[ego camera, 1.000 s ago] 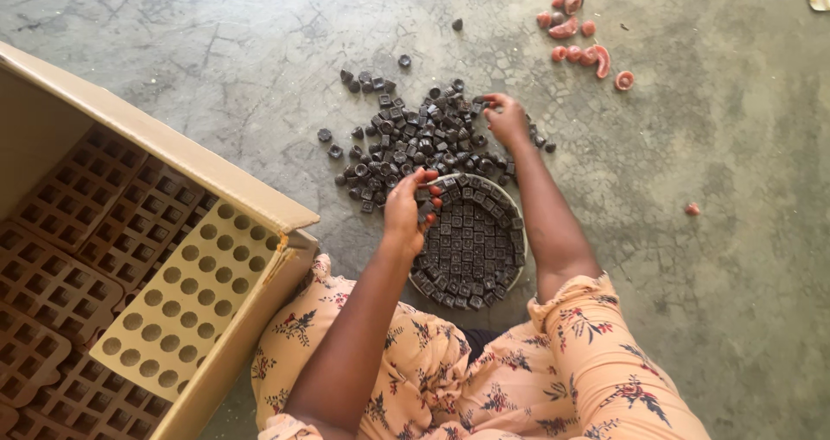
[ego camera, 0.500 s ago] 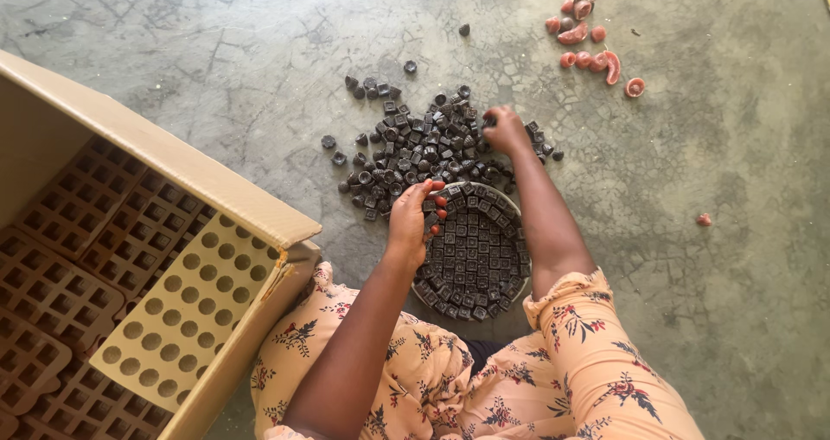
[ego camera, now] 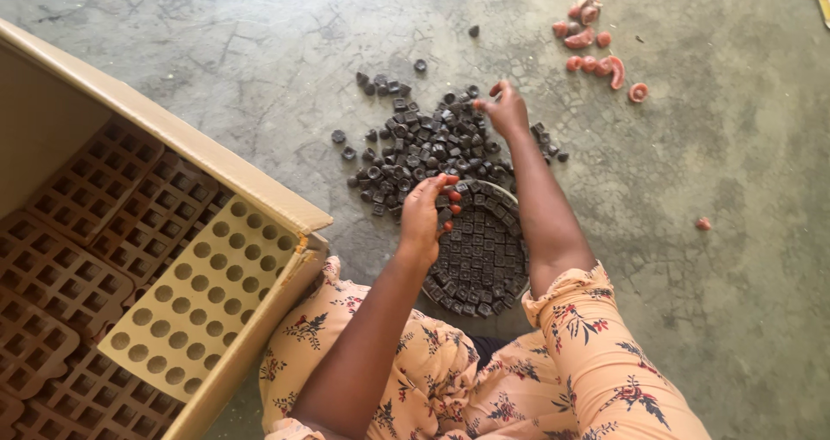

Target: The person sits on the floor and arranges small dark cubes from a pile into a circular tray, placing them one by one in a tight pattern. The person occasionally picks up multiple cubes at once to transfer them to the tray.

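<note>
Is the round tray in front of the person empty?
No: the round tray is packed with dark pieces in rows, and the left hand rests at its upper edge.

A large cardboard box (ego camera: 173,137) is lying open at nine o'clock, filling the left side of the view. Brown moulded trays (ego camera: 60,267) with square pockets are lining its inside, and a yellow tray (ego camera: 203,297) with round holes is leaning against its wall. At one o'clock, pinkish curled pieces (ego camera: 596,38) are lying scattered on the cracked concrete floor (ego camera: 743,189), and one stray piece (ego camera: 704,224) is sitting at three o'clock.
</note>
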